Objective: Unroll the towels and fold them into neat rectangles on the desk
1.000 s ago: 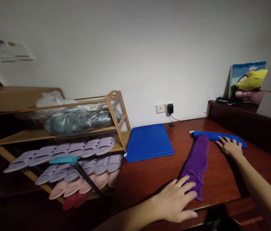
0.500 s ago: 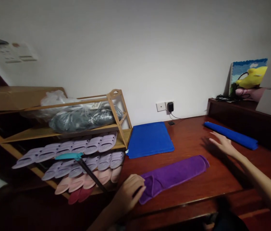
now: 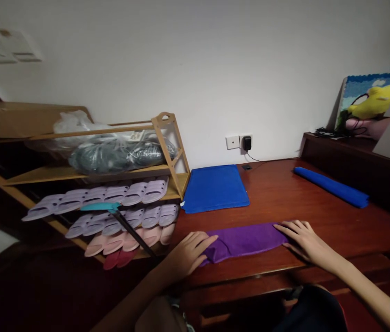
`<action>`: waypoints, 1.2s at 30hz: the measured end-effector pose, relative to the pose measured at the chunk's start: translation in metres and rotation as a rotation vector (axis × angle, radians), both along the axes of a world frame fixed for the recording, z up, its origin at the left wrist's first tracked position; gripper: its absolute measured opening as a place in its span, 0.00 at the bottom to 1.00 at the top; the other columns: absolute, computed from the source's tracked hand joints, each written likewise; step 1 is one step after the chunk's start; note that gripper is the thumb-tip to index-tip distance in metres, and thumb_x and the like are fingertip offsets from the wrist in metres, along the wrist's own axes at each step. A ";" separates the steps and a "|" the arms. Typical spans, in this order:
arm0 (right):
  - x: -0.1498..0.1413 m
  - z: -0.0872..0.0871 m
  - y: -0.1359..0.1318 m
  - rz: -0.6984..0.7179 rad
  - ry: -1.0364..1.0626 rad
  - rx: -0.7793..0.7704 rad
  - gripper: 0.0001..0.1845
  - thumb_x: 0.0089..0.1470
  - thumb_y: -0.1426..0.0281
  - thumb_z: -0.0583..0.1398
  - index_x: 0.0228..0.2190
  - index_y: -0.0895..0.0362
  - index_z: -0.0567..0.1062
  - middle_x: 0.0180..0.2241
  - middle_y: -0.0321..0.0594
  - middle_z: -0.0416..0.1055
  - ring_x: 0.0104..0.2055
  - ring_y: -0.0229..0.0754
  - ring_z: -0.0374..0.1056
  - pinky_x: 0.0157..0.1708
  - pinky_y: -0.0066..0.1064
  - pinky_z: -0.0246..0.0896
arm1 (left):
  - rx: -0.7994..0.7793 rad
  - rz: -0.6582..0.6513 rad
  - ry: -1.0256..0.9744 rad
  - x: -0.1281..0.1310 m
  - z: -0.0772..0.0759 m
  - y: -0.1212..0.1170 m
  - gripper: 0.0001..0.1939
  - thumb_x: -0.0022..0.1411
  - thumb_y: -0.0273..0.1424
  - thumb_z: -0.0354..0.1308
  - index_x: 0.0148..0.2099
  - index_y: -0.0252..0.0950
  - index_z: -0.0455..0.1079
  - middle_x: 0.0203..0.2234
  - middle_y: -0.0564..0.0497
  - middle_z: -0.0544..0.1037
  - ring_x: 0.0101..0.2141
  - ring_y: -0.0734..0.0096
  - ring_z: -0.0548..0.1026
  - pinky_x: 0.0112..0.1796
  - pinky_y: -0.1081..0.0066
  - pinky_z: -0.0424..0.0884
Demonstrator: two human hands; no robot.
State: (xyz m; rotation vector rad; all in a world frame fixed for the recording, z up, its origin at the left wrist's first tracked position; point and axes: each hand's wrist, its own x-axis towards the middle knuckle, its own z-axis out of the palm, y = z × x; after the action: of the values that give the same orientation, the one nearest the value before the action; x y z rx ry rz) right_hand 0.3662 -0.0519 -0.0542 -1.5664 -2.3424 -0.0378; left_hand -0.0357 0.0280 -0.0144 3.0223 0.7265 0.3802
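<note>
A long folded purple cloth lies across the front of the reddish-brown wooden table. At its left end, my left hand has its fingers over the fabric, which is creased and bunched there. My right hand grips the opposite end, index finger on top and thumb at the near edge. Behind it a flat blue cloth is spread near the wall. A blue cloth rolled or folded into a narrow strip rests farther right.
On the left stands a wooden rack with lilac slippers, pink slippers and a plastic-wrapped bundle. A teal-topped handle sticks up before it. A black charger is plugged into the wall. A raised ledge borders the table's right side.
My right hand has come from beside the blue strip to the purple cloth's right end. My left hand stays at the left end. The purple cloth looks narrower and straighter, and the view has shifted slightly.
</note>
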 end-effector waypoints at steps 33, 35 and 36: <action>0.042 -0.059 -0.069 -0.184 0.098 0.228 0.33 0.54 0.60 0.56 0.60 0.40 0.53 0.53 0.40 0.66 0.54 0.56 0.62 0.48 0.48 0.55 | -0.073 0.088 0.002 -0.013 -0.002 -0.032 0.22 0.59 0.31 0.57 0.55 0.35 0.62 0.58 0.43 0.65 0.59 0.54 0.59 0.56 0.56 0.57; 0.038 -0.059 -0.077 -0.201 0.087 0.224 0.34 0.52 0.59 0.58 0.59 0.38 0.55 0.56 0.40 0.63 0.56 0.59 0.59 0.48 0.51 0.55 | -0.028 0.111 0.012 -0.011 -0.002 -0.033 0.28 0.60 0.34 0.57 0.61 0.37 0.56 0.54 0.44 0.68 0.54 0.54 0.65 0.53 0.56 0.60; 0.036 -0.059 -0.080 -0.203 0.085 0.212 0.35 0.51 0.59 0.59 0.59 0.37 0.54 0.57 0.39 0.61 0.57 0.60 0.58 0.49 0.52 0.56 | -0.005 0.122 0.028 -0.009 -0.001 -0.032 0.28 0.61 0.34 0.57 0.61 0.38 0.56 0.52 0.45 0.70 0.51 0.54 0.67 0.51 0.57 0.62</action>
State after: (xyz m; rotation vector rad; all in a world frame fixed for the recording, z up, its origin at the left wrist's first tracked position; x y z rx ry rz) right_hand 0.4018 -0.1321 -0.1132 -1.6565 -2.0340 -0.2530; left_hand -0.0450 -0.0041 -0.0158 2.9933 0.9147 0.3381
